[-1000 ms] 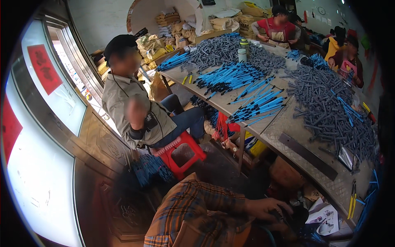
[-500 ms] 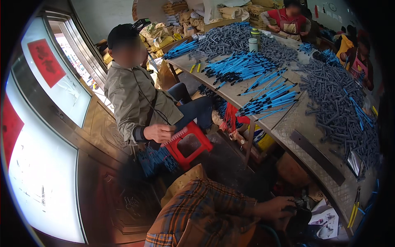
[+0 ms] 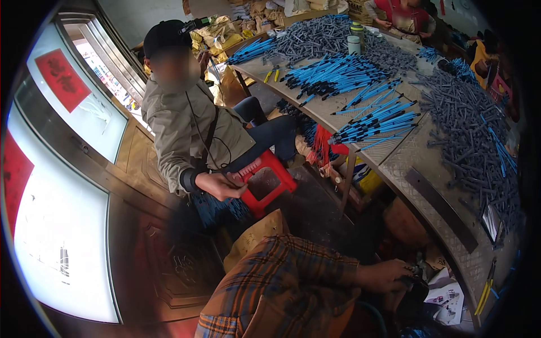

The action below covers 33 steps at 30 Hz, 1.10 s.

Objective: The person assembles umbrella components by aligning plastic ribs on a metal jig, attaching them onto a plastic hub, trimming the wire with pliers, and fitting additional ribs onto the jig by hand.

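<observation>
Left grip (image 3: pixel 387 276) curled at dark device (image 3: pixel 418 286), plaid-sleeved forearm (image 3: pixel 329 267) stretched rightward.

Workshop | metal-topped worktable (image 3: pixel 397 164) | heaped grey parts (image 3: pixel 465 127) | blue rods (image 3: pixel 338 76) | sacks (image 3: pixel 259 16)

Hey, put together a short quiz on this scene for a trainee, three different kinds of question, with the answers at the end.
1. True or false: the dark bar lies on the table, apart from the blue rods.

2. Multiple choice: where is the plaid-sleeved hand? A, on the blue rods; B, on the dark bar; C, off the table.

3. Count: how many bottles stand by the far grey pile?

Key: 1, true; 2, C; 3, two.
</observation>
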### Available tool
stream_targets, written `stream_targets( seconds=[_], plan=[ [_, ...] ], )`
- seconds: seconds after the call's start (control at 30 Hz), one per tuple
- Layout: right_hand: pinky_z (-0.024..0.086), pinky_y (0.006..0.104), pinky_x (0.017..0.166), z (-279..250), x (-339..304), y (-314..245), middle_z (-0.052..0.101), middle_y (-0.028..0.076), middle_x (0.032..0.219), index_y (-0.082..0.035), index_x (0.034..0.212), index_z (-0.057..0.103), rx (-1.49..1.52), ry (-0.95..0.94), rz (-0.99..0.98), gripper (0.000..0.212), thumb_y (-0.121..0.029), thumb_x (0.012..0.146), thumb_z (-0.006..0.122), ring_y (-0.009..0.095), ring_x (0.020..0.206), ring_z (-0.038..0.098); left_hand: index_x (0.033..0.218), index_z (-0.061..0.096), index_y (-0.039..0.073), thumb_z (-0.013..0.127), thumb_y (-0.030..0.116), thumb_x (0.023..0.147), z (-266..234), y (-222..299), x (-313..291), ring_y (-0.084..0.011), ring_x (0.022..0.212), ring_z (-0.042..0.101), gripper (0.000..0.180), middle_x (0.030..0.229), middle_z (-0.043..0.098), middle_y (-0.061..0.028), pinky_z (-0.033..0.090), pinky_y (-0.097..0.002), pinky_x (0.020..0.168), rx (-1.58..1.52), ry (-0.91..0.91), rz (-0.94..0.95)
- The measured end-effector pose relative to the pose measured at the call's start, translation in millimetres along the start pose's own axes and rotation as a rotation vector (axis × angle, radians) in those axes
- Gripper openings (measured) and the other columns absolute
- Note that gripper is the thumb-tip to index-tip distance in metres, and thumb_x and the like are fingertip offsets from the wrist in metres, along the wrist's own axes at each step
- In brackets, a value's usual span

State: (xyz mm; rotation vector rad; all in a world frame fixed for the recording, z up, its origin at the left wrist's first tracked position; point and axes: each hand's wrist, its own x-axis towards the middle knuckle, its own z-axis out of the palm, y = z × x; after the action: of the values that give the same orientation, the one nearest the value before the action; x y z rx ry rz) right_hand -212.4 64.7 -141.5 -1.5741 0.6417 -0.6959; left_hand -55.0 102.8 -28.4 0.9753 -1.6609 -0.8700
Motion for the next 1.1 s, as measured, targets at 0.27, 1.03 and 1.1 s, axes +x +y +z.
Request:
stream_targets(
  seconds=[0.27,1.03,1.1],
  plan=[
    [0.048,0.0295,0.074,-1,12,-16,0.060,0.011,0.098,0.002,0.102,0.054,-0.011,0.133,0.072,0.030,-0.018,0.081,0.061,0.018,0.086,0.059,0.118,0.048,0.003,0.056,0.017,0.083,16,-16,-17,-0.0279,0.119,0.038,0.039,0.131,0.033,-0.0161,0.031,-0.0378,0.099,-0.300,0.193,-0.149],
    [0.049,0.0284,0.062,28,29,-47,0.063,0.012,0.076,0.000,0.086,0.054,0.343,-0.054,0.281,0.028,-0.029,0.087,0.054,0.016,0.067,0.060,0.134,0.024,-0.005,0.066,0.025,0.074,-349,224,-214,-0.0321,0.096,0.056,0.079,0.107,0.054,-0.0231,0.045,-0.0389,0.081,0.450,1.020,-0.814],
    [0.049,0.0283,0.062,27,27,-47,0.063,0.011,0.076,-0.001,0.086,0.054,0.338,-0.054,0.304,0.029,-0.029,0.087,0.054,0.016,0.067,0.060,0.134,0.024,-0.005,0.066,0.026,0.074,-356,215,-218,-0.0318,0.097,0.057,0.080,0.107,0.054,-0.0235,0.045,-0.0378,0.081,0.788,1.040,-0.825]
  ],
)
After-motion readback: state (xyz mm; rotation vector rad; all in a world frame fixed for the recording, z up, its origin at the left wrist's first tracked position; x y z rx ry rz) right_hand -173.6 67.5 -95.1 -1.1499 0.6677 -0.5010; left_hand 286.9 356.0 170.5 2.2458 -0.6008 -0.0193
